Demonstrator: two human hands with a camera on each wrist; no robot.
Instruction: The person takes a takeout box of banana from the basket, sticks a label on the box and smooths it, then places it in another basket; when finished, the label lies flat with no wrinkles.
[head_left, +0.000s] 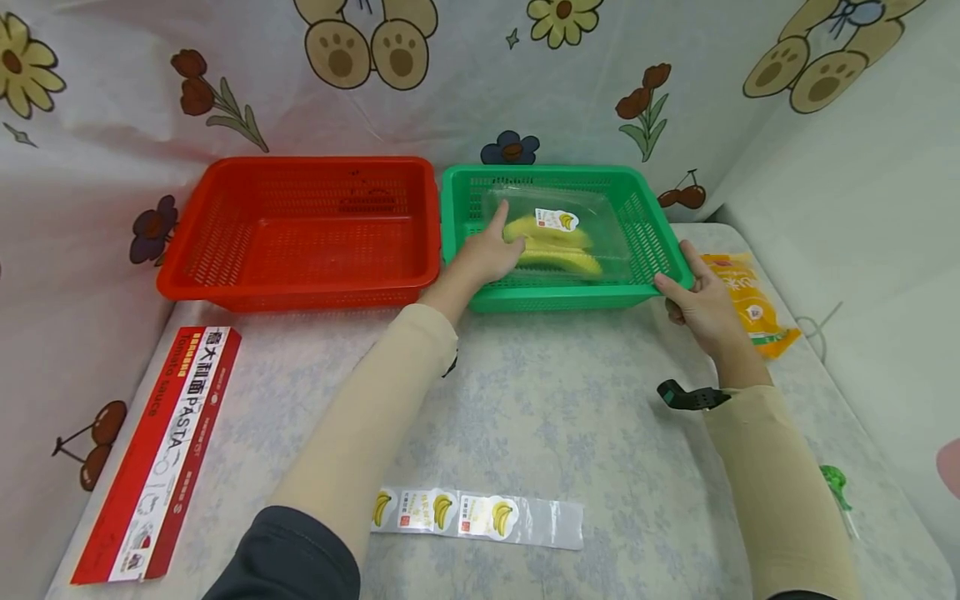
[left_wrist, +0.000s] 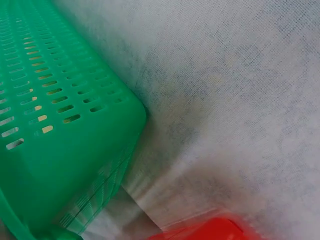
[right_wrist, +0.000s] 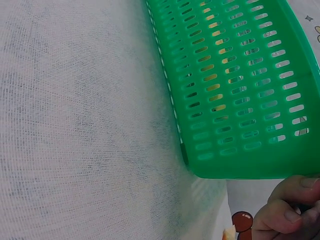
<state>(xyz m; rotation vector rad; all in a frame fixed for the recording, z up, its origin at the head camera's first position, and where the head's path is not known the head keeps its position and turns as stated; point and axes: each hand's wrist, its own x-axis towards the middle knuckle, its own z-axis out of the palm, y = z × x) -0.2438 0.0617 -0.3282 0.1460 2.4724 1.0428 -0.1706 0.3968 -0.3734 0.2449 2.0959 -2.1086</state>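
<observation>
A clear plastic box (head_left: pixel 609 242) with yellow bananas (head_left: pixel 558 258) inside and a white banana label (head_left: pixel 557 219) on its lid lies in the green basket (head_left: pixel 570 296). My left hand (head_left: pixel 483 252) reaches over the basket's front left and touches the box's left end, with index finger and thumb extended; the left wrist view shows only the basket's outside. At the front right corner my right hand (head_left: pixel 705 304) grips the basket, thumb at the rim. In the right wrist view, curled fingers (right_wrist: pixel 285 215) show beside that corner.
An empty red basket (head_left: pixel 337 250) stands left of the green one. On the table lie a red pasta box (head_left: pixel 157 450) at left, a strip of banana labels (head_left: pixel 487 517) in front, a yellow packet (head_left: pixel 750 304) and a small green item (head_left: pixel 835 486) at right.
</observation>
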